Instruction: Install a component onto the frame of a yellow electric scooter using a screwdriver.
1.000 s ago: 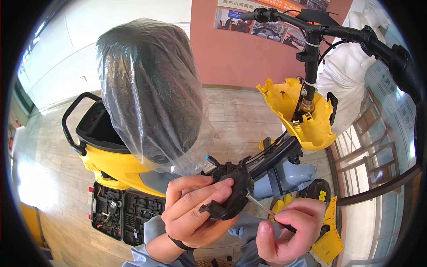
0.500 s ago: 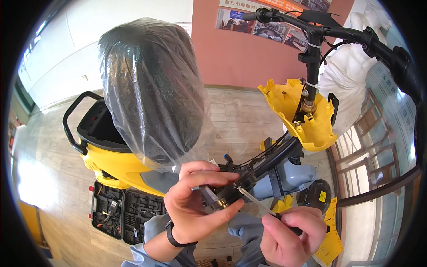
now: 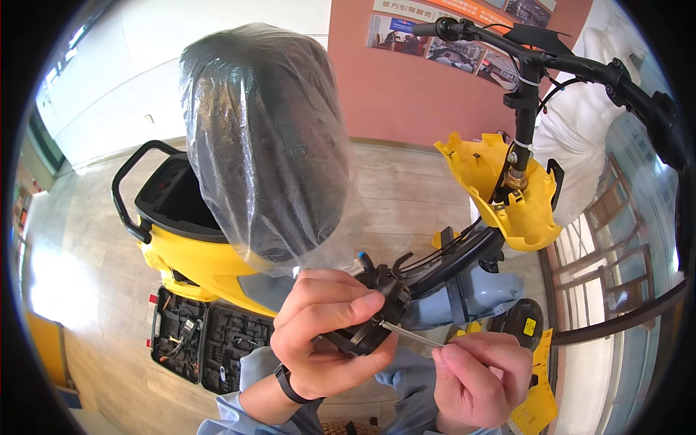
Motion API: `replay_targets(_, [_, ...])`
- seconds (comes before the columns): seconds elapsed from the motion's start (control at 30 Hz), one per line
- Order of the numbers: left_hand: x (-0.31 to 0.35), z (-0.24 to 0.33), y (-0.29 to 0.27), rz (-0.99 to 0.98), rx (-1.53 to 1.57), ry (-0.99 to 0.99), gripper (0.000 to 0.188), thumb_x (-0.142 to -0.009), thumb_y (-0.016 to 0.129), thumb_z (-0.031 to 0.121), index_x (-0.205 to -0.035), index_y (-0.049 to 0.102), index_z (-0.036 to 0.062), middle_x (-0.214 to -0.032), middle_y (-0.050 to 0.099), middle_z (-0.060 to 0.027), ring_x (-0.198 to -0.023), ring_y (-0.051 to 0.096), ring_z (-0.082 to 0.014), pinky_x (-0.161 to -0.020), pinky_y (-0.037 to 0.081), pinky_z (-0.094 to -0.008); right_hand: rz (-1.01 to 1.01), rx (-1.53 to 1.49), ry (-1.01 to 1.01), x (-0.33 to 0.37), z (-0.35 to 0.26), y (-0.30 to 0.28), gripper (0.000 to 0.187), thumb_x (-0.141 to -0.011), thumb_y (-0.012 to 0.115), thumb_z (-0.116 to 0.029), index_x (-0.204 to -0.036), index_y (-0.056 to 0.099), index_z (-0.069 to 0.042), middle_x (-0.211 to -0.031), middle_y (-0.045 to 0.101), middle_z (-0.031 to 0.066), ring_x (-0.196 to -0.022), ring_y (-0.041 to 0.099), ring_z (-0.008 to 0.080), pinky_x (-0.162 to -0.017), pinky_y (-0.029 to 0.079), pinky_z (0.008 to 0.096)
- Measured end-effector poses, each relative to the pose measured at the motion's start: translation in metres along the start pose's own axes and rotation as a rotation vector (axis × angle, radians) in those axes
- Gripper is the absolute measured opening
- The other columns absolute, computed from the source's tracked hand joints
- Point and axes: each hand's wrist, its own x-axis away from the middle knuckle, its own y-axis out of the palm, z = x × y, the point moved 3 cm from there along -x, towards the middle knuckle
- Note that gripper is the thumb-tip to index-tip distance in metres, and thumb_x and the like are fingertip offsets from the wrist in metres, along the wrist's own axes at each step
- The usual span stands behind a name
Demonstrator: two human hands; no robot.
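Observation:
My left hand [image 3: 330, 326], with a black band on its wrist, grips a black bracket-like part [image 3: 362, 335] from the left, fingers wrapped over its top and thumb below. My right hand [image 3: 484, 373] pinches a screwdriver [image 3: 413, 334]; its thin metal shaft points up and left, and the tip meets the part's right side. The handle is mostly hidden in my fingers. Just above the part, a black mechanism with a blue-tipped lever [image 3: 362, 258] and cables joins the scooter's black frame tube [image 3: 457, 262]. Whether the held part is attached there, I cannot tell.
A yellow scooter body [image 3: 196, 262] carries a seat wrapped in clear plastic [image 3: 264, 145]. A yellow shell [image 3: 500, 190] surrounds the steering column below the black handlebar [image 3: 580, 67]. An open black tool case [image 3: 217, 341] lies on the floor. Yellow panels [image 3: 535, 406] lie at lower right.
The view has shifted, so the scooter appears farther right. The held part has turned in my left hand, hiding its metal piece. My right fingers now cover more of the screwdriver handle.

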Motion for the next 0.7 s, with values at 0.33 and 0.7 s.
replay_targets(0.33, [0.000, 0.000, -0.008, -0.017, -0.065, 0.053, 0.045, -0.054, 0.083, -0.002, -0.098, 0.072, 0.0026, -0.090, 0.065, -0.0064, -0.077, 0.064, -0.0233, -0.066, 0.051, -0.0305, -0.001, -0.012, -0.030, 0.002, 0.000, 0.006, 0.015, -0.082, 0.078, -0.002, -0.096, 0.073, -0.003, -0.083, 0.062, 0.0074, -0.066, 0.066, 0.0201, -0.054, 0.055, 0.0274])
replay_targets(0.7, [0.000, 0.001, -0.009, -0.010, -0.103, 0.096, 0.048, -0.052, 0.083, -0.002, -0.099, 0.073, 0.0042, -0.091, 0.066, -0.0057, -0.077, 0.064, -0.0226, -0.066, 0.051, -0.0305, -0.049, 0.008, 0.042, 0.005, -0.004, 0.010, 0.014, -0.087, 0.076, -0.011, -0.096, 0.073, -0.001, -0.082, 0.063, 0.0070, -0.067, 0.063, 0.0197, -0.056, 0.051, 0.0283])
